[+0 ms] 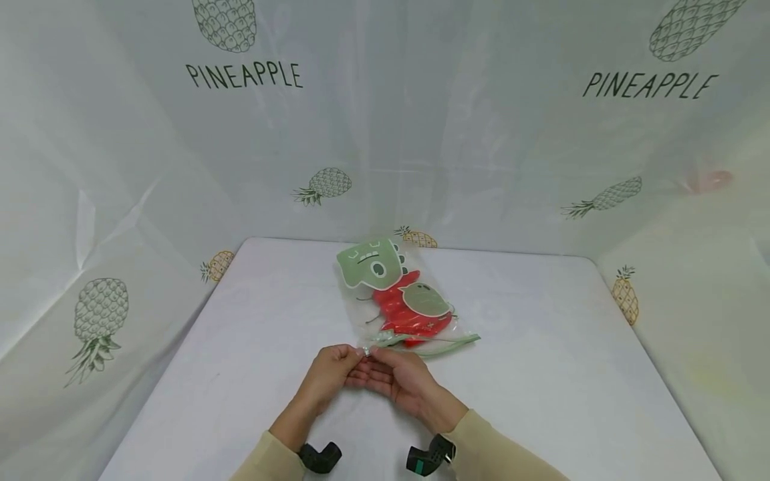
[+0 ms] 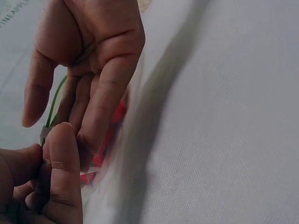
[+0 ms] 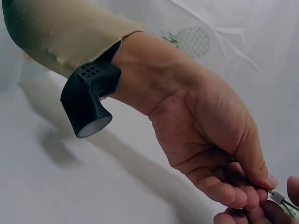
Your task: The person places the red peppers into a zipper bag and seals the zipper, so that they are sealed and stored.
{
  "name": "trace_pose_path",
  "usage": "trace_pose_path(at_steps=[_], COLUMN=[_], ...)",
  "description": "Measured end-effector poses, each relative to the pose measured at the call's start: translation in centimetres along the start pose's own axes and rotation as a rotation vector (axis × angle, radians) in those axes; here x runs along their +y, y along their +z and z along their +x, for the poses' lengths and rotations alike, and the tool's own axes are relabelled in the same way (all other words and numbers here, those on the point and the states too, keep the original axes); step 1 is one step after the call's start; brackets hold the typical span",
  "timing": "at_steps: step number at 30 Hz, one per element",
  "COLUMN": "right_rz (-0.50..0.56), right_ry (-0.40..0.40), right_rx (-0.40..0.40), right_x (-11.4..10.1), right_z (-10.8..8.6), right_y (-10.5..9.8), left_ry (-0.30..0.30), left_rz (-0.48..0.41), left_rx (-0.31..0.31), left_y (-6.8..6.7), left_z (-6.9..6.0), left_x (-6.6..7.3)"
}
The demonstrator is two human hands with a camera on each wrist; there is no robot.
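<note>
A clear drawstring bag (image 1: 367, 264) with green cartoon prints lies flat, holding red glossy pieces (image 1: 394, 307) that look like chili peppers. Long green strips (image 1: 448, 346) run along its near end. My left hand (image 1: 327, 374) pinches the thin green drawstring (image 2: 55, 98) between thumb and fingertips, beside a small silvery cord clasp (image 3: 277, 197). My right hand (image 1: 409, 384) is turned partly palm up. Its fingers reach under the left fingertips and its thumb is apart from them, near the clasp. The clasp is small in the head view.
Both hands are over a white-covered table (image 1: 541, 374). A pale curtain (image 1: 469, 133) printed with pineapples surrounds its back and sides. A black wrist camera (image 1: 321, 457) sits on the left wrist, another black camera (image 1: 430, 455) on the right.
</note>
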State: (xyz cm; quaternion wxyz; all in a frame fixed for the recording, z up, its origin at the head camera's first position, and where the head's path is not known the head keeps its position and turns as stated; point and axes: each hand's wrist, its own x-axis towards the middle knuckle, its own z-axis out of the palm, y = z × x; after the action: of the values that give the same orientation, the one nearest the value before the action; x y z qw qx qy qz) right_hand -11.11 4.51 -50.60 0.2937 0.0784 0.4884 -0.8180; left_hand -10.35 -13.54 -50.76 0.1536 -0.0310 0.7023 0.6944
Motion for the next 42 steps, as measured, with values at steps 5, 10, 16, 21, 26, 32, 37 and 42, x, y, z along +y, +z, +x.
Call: trace_pose_path(at_steps=[5, 10, 16, 21, 26, 32, 37, 42], right_rz=[-0.022, -0.022, -0.025, -0.008, -0.016, -0.028, -0.030, -0.033], right_ry=[0.004, 0.003, -0.014, -0.022, -0.027, -0.029, -0.032, -0.029], right_rx=[0.025, 0.056, 0.093, 0.117, 0.138, 0.144, 0.143, 0.136], right_x=[0.0, 0.2, 0.3, 0.4, 0.3, 0.2, 0.0, 0.0], right_z=[0.3, 0.5, 0.7, 0.6, 0.6, 0.4, 0.3, 0.2], right_y=[0.2, 0.3, 0.4, 0.2, -0.3, -0.7, -0.9, -1.0], left_ry=[0.013, 0.009, 0.004, 0.011, 0.001, -0.002, -0.009, -0.050], left_rz=[0.047, 0.045, 0.029, 0.034, 0.035, -0.001, -0.043, -0.102], left_rx=[0.001, -0.002, 0.013, 0.039, 0.057, 0.056, 0.060, 0.064], left_y=[-0.1, -0.1, 0.0, 0.0, -0.1, -0.4, -0.6, -0.5], left_z=[0.0, 0.1, 0.3, 0.2, 0.3, 0.4, 0.6, 0.7], left_x=[0.1, 0.0, -0.1, -0.3, -0.3, -0.5, -0.8, -1.0])
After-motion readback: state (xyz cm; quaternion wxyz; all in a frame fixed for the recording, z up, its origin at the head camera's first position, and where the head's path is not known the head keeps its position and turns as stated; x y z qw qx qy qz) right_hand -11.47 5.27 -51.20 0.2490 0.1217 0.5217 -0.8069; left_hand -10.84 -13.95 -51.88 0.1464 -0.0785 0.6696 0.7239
